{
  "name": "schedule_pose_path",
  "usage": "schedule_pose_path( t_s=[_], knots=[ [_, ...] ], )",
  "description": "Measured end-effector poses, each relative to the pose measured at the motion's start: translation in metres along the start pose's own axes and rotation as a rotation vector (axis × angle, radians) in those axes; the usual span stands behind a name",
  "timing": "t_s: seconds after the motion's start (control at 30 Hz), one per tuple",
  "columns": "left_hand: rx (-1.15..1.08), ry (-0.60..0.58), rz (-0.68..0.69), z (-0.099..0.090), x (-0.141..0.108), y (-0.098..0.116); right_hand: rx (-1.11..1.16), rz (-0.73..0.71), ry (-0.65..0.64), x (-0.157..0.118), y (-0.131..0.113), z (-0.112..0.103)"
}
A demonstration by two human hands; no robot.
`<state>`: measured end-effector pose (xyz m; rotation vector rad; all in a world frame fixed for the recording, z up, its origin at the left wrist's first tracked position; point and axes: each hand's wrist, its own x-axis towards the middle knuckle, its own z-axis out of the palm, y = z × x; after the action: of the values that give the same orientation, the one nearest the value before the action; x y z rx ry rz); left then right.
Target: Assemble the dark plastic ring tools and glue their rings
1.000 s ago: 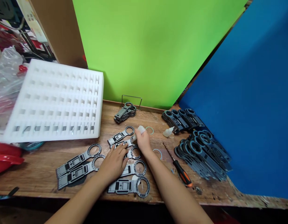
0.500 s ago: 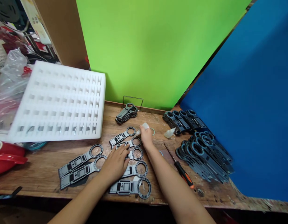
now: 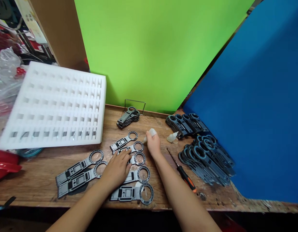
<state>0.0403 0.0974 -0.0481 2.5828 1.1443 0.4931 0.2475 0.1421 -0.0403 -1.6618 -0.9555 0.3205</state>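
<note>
In the head view my left hand (image 3: pixel 117 167) lies flat, fingers stretched, over the middle of a column of grey ring-ended plastic parts (image 3: pixel 131 194). My right hand (image 3: pixel 153 144) is wrapped around a small whitish squeeze bottle (image 3: pixel 152 131), its narrow nozzle tilted down and left, beside the ring of a grey part (image 3: pixel 138 147). Whether the nozzle touches that ring I cannot tell. Left of my left hand, two more grey parts (image 3: pixel 75 181) lie side by side on a dark piece. A second squeeze bottle (image 3: pixel 172 137) rests on its side beyond my right hand.
A screwdriver (image 3: pixel 185 176) lies right of my right forearm. Stacks of dark ring-ended parts (image 3: pixel 207 158) stand at the right, a smaller pile (image 3: pixel 128 116) at the back. A white foam tray (image 3: pixel 54 106) leans at the left. Green (image 3: pixel 151 58) and blue (image 3: pixel 260 96) panels border the wooden table (image 3: pixel 38 174).
My right hand, with the bottle, has moved slightly back from the rings and turned a little. My left hand stays on the parts. The whole view has shifted slightly.
</note>
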Motion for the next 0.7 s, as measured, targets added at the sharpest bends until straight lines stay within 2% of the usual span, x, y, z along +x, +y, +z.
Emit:
schedule_pose_path(
  t_s=[0.23,0.4,0.5,0.57,0.7],
  knots=[
    [0.024,-0.006,-0.011,-0.002,0.0,0.003,0.053,0.034,-0.025,-0.009,-0.004,-0.013],
    [0.068,0.006,0.02,-0.009,0.001,0.006,0.237,0.155,-0.042,-0.001,-0.001,-0.016],
    [0.065,0.017,0.05,-0.019,0.011,0.005,0.383,0.278,-0.082,0.007,0.002,-0.014],
    [0.048,0.051,-0.005,-0.025,0.024,0.001,0.459,0.357,-0.119,0.011,0.001,-0.009],
    [0.05,0.123,-0.227,-0.027,0.057,-0.013,0.546,0.428,-0.204,0.016,-0.007,0.008]
  ],
)
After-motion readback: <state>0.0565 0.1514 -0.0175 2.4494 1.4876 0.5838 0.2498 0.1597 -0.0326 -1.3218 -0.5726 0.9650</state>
